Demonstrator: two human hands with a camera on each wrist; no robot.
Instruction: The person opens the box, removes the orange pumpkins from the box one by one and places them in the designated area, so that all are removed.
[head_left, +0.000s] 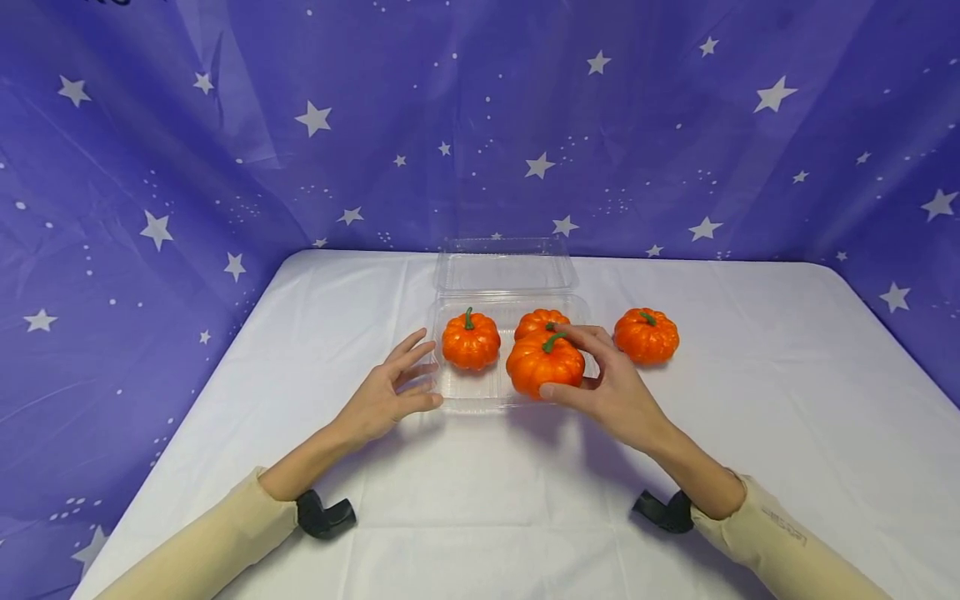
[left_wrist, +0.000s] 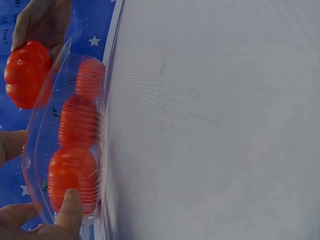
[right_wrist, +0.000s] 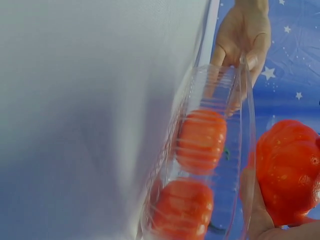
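Note:
My right hand (head_left: 611, 387) holds a small orange toy pumpkin (head_left: 542, 367) with a green stem, thumb on its near side and fingers behind. This pumpkin is raised over the right half of a clear plastic clamshell box (head_left: 471, 387). Inside the box sit two more pumpkins: one on the left (head_left: 470, 342), and one at the back right (head_left: 540, 318), partly hidden by the held one. My left hand (head_left: 390, 396) is at the box's left side with fingers spread. In the left wrist view, its fingertips (left_wrist: 71, 202) are against or very near the clear wall.
Another orange pumpkin (head_left: 646, 336) rests on the white-covered table (head_left: 757, 400), right of the box. The box's lid (head_left: 506, 267) is folded back toward the purple starry curtain (head_left: 450, 117). Black wrist-worn devices (head_left: 326, 515) show by both sleeves.

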